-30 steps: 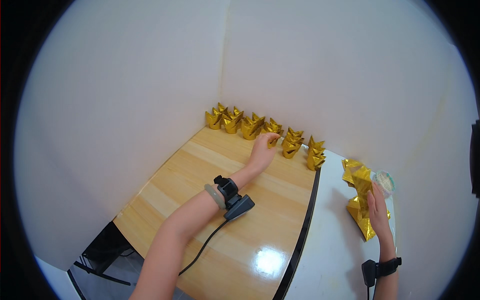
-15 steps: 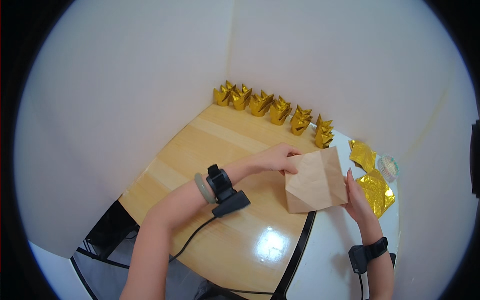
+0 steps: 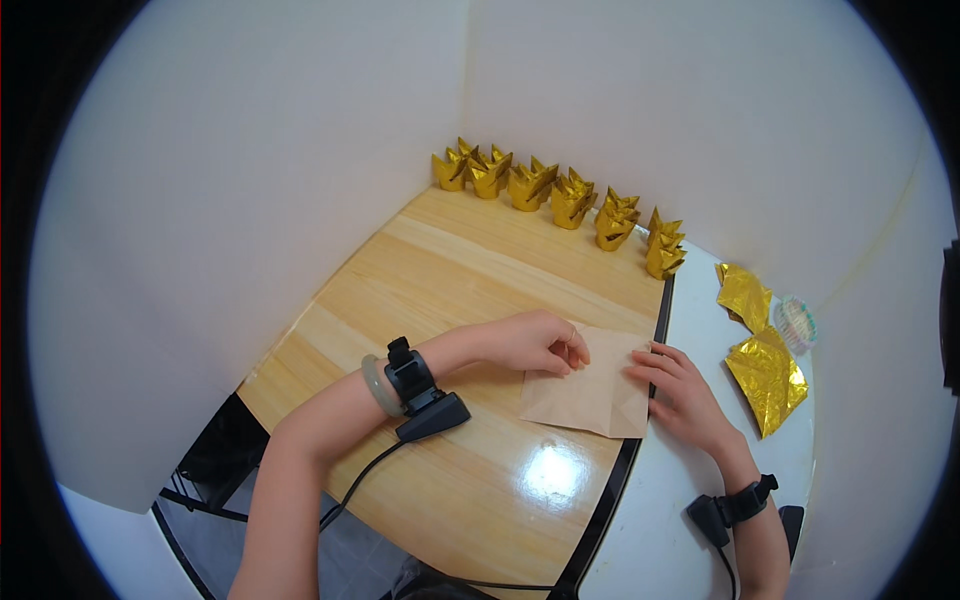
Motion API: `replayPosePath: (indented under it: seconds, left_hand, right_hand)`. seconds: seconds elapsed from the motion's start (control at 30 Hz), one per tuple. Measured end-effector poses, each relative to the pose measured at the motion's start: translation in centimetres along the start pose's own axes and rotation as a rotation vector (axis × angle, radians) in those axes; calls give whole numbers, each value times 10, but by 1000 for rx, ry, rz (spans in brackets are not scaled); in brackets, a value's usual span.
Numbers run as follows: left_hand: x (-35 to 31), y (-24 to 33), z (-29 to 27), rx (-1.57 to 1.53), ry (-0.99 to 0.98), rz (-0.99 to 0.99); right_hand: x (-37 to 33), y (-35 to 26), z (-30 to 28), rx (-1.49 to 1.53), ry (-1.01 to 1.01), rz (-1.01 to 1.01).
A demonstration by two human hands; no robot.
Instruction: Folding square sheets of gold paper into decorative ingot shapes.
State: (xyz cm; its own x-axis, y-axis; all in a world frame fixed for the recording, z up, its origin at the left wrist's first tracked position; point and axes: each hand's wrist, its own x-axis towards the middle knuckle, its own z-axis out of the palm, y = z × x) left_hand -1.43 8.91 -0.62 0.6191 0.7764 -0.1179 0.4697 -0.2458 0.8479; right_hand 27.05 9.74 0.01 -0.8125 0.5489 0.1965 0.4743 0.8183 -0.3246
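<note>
A brown paper bag (image 3: 590, 405) lies flattened across the wooden tabletop, its right edge reaching the black table edge. Over the bag's upper left part, my left hand (image 3: 535, 343) is closed, fingers curled and pressed together on the paper. What the fingertips pinch is partly hidden beneath the hand. My right hand (image 3: 688, 393) is open at the bag's right side, its fingers stretched over that edge. Both wrists carry black strapped devices with cables, and a pale bangle (image 3: 380, 386) sits on my left forearm.
Several gold foil pointed cups (image 3: 530, 186) stand in a row along the back wall. On the white surface to the right lie gold foil sheets (image 3: 768, 380) and a clear round container (image 3: 797, 324) of small sticks. White walls rise behind and to the left.
The paper bag has come down from a raised, tilted position to lie flat on the table. My left hand has shifted onto it, and my right hand's fingers now rest over its edge.
</note>
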Motion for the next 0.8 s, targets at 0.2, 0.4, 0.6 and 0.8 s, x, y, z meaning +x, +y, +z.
replayPosePath:
  seconds: [0.2,0.4,0.6,0.8]
  left_hand:
    - [-4,-16,2,183,149,238]
    - [-7,-17,-11,-252,89,-98]
    - [-1,-24,-3,-324,476,62]
    - [-4,-19,9,584,700,265]
  right_hand:
    - [10,-14,-4,37,-38,-63]
    - [21,5,10,245,76,245]
    - [38,17,19,325,172,508]
    - [46,1,19,195,115,576]
